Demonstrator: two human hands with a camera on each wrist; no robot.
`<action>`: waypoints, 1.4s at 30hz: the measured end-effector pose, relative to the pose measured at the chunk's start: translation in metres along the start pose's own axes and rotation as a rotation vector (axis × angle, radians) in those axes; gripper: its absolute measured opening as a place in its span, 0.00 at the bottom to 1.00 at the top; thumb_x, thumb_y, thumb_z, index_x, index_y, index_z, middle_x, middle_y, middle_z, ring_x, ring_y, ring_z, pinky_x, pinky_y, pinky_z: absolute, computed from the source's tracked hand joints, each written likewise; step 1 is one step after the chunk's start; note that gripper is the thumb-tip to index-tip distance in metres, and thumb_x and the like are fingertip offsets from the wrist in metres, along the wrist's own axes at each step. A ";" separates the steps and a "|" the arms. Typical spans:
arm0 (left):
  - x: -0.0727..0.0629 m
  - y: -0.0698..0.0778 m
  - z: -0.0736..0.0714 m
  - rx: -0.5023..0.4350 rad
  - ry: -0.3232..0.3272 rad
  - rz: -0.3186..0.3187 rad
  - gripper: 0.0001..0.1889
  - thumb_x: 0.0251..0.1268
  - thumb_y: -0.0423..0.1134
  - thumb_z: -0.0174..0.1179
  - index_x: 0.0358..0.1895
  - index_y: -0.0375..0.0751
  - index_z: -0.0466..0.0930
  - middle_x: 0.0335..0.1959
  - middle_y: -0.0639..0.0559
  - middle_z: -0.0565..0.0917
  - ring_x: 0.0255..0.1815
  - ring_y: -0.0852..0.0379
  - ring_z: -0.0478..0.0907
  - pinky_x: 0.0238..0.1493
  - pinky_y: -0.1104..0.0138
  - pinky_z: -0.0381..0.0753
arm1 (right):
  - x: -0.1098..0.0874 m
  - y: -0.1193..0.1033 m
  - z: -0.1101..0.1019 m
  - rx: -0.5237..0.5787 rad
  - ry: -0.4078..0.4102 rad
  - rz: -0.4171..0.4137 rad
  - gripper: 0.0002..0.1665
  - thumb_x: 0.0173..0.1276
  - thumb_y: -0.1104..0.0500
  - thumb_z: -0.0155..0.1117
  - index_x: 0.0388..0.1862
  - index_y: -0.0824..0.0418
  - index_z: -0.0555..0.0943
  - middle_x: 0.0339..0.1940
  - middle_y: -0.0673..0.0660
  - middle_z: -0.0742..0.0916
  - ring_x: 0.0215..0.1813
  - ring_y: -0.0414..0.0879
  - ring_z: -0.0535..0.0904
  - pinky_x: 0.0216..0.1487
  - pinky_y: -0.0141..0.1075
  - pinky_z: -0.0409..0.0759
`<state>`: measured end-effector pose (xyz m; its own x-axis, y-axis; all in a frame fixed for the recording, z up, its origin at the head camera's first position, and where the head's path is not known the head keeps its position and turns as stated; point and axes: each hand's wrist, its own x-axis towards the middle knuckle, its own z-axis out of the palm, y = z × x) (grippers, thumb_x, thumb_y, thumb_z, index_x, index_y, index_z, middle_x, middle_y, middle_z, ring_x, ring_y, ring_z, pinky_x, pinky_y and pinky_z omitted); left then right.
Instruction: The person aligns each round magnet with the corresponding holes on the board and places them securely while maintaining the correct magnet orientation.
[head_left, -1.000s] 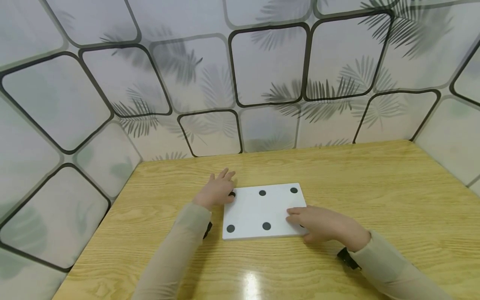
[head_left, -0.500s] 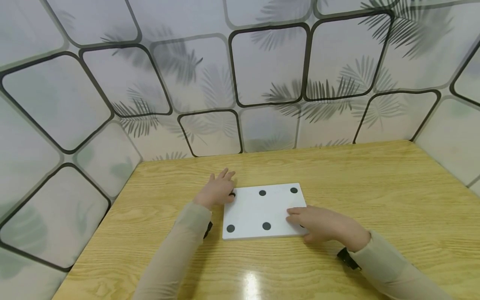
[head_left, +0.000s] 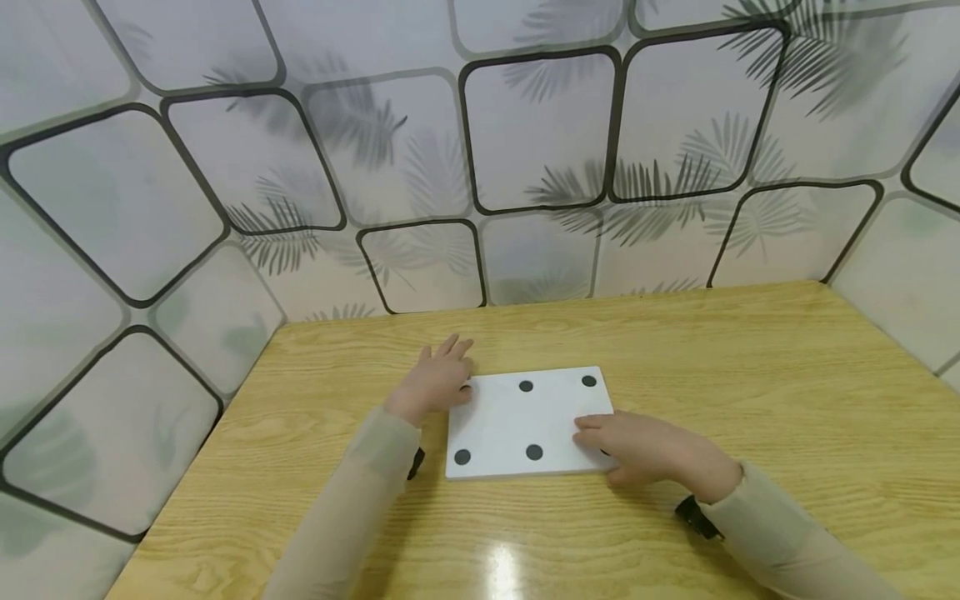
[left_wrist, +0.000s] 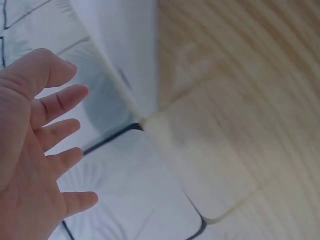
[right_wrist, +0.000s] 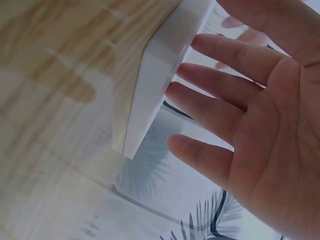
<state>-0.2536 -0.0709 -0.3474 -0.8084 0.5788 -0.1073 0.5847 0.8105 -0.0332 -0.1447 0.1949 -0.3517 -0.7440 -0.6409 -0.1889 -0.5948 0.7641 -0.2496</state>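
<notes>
A white rectangular board [head_left: 517,421] with black round dots along its long sides lies flat on the wooden table. At its far left corner is my left hand [head_left: 433,385], the thumb over the corner dot and the other fingers spread beyond the edge. My right hand [head_left: 651,448] lies across the near right corner, fingertips on the top face, partly hiding a dot there. Loosely bent, separated fingers of the left hand [left_wrist: 37,135] show in the left wrist view, beside the board's side [left_wrist: 137,45]. From the right wrist, straight fingers [right_wrist: 210,110] reach the board's edge [right_wrist: 150,95].
The light wooden table [head_left: 712,358] runs back to a patterned wall covering [head_left: 540,142] with leaf prints and dark rounded outlines. More of this covering borders the table on the left and right. Dark wrist devices show under both sleeves.
My left hand has shifted very slightly over the corner, covering more of the dot there. The board and my right hand hold still.
</notes>
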 end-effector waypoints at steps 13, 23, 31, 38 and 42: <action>-0.026 0.043 -0.020 0.055 0.201 0.058 0.16 0.59 0.47 0.54 0.47 0.43 0.73 0.65 0.46 0.59 0.66 0.46 0.49 0.57 0.43 0.53 | 0.002 0.002 -0.002 0.009 0.000 -0.004 0.26 0.52 0.62 0.60 0.52 0.67 0.73 0.58 0.64 0.72 0.60 0.56 0.65 0.58 0.50 0.60; -0.051 0.067 -0.017 -0.019 0.183 0.102 0.24 0.60 0.51 0.53 0.56 0.42 0.68 0.65 0.48 0.60 0.66 0.47 0.51 0.57 0.45 0.55 | 0.003 0.004 -0.002 -0.017 0.012 -0.015 0.25 0.52 0.61 0.62 0.50 0.67 0.74 0.56 0.65 0.73 0.58 0.56 0.67 0.56 0.51 0.62; -0.057 0.067 -0.009 -0.063 0.197 0.099 0.25 0.60 0.50 0.53 0.58 0.40 0.67 0.65 0.47 0.60 0.66 0.48 0.50 0.57 0.45 0.55 | 0.001 0.005 -0.001 -0.037 0.019 -0.028 0.24 0.54 0.59 0.62 0.50 0.67 0.74 0.56 0.65 0.73 0.58 0.56 0.67 0.56 0.50 0.62; -0.059 0.068 -0.007 -0.027 0.224 0.097 0.25 0.60 0.49 0.53 0.58 0.40 0.66 0.64 0.47 0.60 0.66 0.47 0.50 0.57 0.45 0.54 | -0.001 0.005 0.000 -0.034 0.020 -0.022 0.24 0.55 0.59 0.62 0.50 0.68 0.74 0.56 0.65 0.73 0.58 0.57 0.67 0.56 0.51 0.62; -0.059 0.069 -0.007 0.000 0.222 0.090 0.26 0.60 0.50 0.52 0.59 0.41 0.66 0.65 0.47 0.59 0.66 0.47 0.49 0.57 0.45 0.54 | 0.000 0.006 -0.001 -0.046 0.026 -0.029 0.24 0.55 0.59 0.62 0.50 0.68 0.74 0.56 0.65 0.73 0.58 0.57 0.67 0.56 0.51 0.62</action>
<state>-0.1661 -0.0483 -0.3363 -0.7483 0.6540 0.1109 0.6549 0.7550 -0.0332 -0.1481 0.1996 -0.3525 -0.7335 -0.6611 -0.1577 -0.6290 0.7482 -0.2111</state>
